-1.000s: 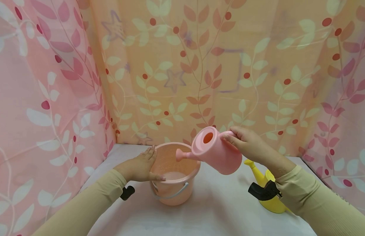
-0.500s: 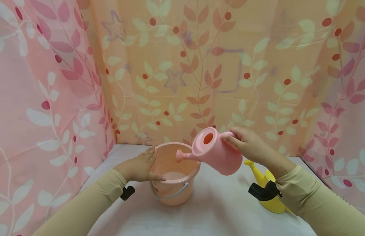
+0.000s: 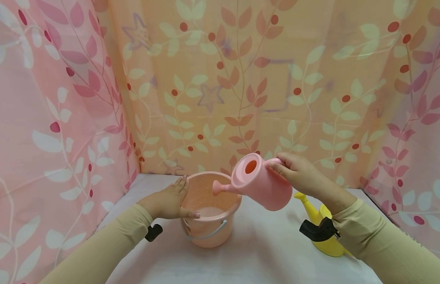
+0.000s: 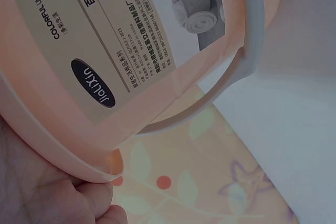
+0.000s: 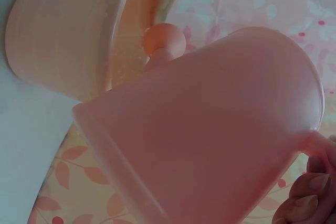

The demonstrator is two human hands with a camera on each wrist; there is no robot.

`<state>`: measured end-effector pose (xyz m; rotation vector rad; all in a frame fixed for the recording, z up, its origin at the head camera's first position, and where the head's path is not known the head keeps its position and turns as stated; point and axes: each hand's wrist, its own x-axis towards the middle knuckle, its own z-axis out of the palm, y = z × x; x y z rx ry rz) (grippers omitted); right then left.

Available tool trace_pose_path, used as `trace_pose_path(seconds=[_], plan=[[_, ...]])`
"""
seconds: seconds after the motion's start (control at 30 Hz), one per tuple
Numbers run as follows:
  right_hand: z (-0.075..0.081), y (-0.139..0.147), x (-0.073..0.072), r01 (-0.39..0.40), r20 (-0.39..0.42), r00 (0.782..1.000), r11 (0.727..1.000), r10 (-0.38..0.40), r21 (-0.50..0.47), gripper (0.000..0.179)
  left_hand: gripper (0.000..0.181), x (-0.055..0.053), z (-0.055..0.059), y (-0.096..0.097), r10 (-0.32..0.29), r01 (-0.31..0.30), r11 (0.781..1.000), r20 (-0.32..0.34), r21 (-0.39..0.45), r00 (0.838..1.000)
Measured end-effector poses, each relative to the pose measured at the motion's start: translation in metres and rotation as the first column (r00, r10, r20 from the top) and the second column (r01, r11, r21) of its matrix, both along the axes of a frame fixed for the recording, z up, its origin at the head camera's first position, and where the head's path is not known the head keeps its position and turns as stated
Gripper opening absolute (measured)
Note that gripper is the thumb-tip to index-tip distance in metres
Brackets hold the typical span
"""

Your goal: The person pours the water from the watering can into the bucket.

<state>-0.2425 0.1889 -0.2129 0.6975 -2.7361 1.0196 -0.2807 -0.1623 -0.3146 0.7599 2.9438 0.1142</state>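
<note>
Two colours of leaf-patterned cloth wall in the white-covered table (image 3: 255,256): peach cloth (image 3: 241,130) at twelve o'clock, with faint purple stars and part of a rectangle showing on it, and pink cloth at nine o'clock (image 3: 21,157) and three o'clock (image 3: 424,157). White and pink leaves and red dots run over the hangings.

A peach bucket (image 3: 209,227) stands upright on the table at six o'clock in the head view, its pale blue-grey handle hanging down the near side. The left hand (image 3: 167,200) lies at the bucket's nine o'clock, fingers fairly straight against the rim and thumb over the near edge. From the bucket's two o'clock a pink watering can (image 3: 267,191) is held up, tilted, its spout pointing to nine o'clock and the sprinkler head overlapping the bucket's mouth. The right hand (image 3: 303,173) has its fingers curled round the can's handle. A yellow watering can (image 3: 328,248) sits on the table at the bucket's three o'clock, partly hidden by the right wrist and its black mount (image 3: 317,230).

Sideways on the bucket's label (image 4: 113,30), "JiaLiXin" reads in a dark oval, with "COLORFUL Life", "百合小桶", a cut-off "NO.20", a barcode and small "Made in china" print beside a grey photograph.
</note>
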Motion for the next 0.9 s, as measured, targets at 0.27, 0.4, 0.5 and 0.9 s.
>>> trace_pose_path(seconds=[0.27,0.4,0.5,0.9], plan=[[-0.0004,0.0006,-0.0009,0.008,0.002,1.000,1.000,-0.008,0.004,0.033,0.117,0.0016,0.0020,0.0011,0.006,-0.006,1.000,0.011,0.002,1.000],[-0.0004,0.0005,-0.0007,0.005,0.003,1.000,1.000,-0.005,0.003,0.033,0.117,0.0020,0.0024,0.0013,0.008,-0.008,1.000,0.010,0.002,1.000],[-0.0002,0.0003,0.0000,-0.004,0.000,1.000,1.000,0.004,0.001,0.032,0.117,0.0021,0.0025,0.0013,0.010,-0.010,1.000,0.015,0.006,1.000],[0.0011,0.0004,0.0006,0.004,0.008,1.000,1.000,-0.004,-0.002,0.032,0.117,0.0010,0.0014,0.0008,0.002,-0.002,1.000,0.006,-0.005,1.000]])
